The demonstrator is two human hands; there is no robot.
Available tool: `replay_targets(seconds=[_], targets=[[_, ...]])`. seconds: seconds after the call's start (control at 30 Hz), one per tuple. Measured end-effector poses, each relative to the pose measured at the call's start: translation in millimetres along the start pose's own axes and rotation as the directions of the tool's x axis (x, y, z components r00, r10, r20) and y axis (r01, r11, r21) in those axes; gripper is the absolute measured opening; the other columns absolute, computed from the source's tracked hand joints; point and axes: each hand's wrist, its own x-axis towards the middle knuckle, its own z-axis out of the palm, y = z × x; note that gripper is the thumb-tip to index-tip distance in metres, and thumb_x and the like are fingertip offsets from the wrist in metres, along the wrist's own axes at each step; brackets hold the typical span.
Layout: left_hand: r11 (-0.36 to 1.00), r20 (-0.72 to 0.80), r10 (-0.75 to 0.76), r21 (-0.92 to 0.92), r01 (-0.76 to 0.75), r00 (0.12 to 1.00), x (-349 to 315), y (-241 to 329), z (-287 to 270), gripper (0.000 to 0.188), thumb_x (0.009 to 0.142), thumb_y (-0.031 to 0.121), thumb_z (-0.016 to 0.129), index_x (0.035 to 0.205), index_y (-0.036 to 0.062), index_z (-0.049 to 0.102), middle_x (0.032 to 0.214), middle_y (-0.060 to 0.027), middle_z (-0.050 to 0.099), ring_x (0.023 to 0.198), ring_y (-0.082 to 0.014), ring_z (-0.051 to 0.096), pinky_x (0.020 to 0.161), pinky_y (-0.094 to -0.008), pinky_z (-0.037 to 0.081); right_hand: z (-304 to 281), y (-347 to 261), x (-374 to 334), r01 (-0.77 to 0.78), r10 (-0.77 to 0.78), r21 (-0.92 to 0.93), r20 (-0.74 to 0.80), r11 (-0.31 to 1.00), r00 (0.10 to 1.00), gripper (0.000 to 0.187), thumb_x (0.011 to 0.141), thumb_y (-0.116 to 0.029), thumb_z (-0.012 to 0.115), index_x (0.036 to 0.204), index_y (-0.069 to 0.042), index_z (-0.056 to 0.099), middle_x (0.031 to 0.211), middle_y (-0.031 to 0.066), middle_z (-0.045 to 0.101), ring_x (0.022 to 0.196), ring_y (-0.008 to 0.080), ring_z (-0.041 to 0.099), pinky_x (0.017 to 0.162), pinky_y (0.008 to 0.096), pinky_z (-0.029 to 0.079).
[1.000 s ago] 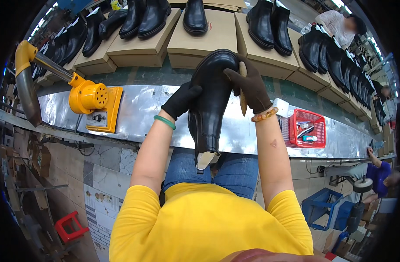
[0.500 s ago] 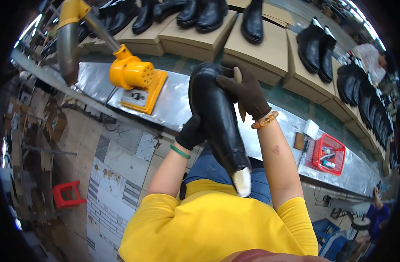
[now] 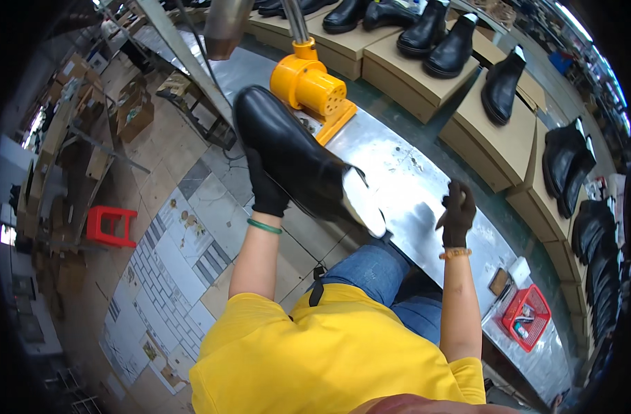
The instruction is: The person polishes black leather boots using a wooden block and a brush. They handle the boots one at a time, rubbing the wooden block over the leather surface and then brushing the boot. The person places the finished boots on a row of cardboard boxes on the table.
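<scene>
Though bright, yellow machine (image 3: 312, 84) partly behind black boot (image 3: 288, 146) (boxes (image 3: 484, 146) beyond).

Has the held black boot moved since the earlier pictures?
Yes, leftward: the black boot was right of the yellow machine; now its toe appears to the machine's left.

Bright, even light fills the middle, with strip lights (image 3: 568, 12) glowing at the upper right. Strong glare whitens the metal workbench (image 3: 391, 162); a soft dark patch, shadow or reflection, lies beside the gloved right hand (image 3: 458, 212). Pale sheen streaks the black ankle boot (image 3: 288, 141). Fisheye distortion bows the carton row (image 3: 491, 148); dim, blurry edges sink into black corners.
</scene>
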Motion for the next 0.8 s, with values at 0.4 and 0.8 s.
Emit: replay_targets(seconds=[0.4, 0.8], targets=[[0.985, -0.059, 0.15, 0.096, -0.144, 0.987, 27.6, 42.9, 2.0, 0.07, 0.085, 0.056, 0.051, 0.134, 0.007, 0.039, 0.131, -0.0123, 0.047, 0.117, -0.0289, 0.048, 0.102, -0.0419, 0.038, -29.0, 4.6, -31.3, 0.0, 0.022, 0.142, -0.153, 0.99, 0.988, 0.032, 0.088, -0.026, 0.062, 0.107, 0.0, 0.058, 0.076, 0.0057, 0.059, 0.064, 0.0129, 0.055, 0.058, 0.0262, 0.046], [0.859, 0.213, -0.511, 0.141, 0.492, 0.833, -29.6, -103.8, 12.0, 0.074, 0.084, 0.054, 0.055, 0.138, 0.0069, 0.034, 0.137, -0.0108, 0.042, 0.122, -0.0267, 0.043, 0.103, -0.0401, 0.037, -57.9, 25.8, -33.0, -0.288, 0.371, 0.385, -0.161, 0.877, 0.914, 0.02, 0.087, -0.019, 0.059, 0.1, -0.004, 0.059, 0.07, 0.0021, 0.054, 0.061, 0.0126, 0.053, 0.055, 0.0266, 0.045]])
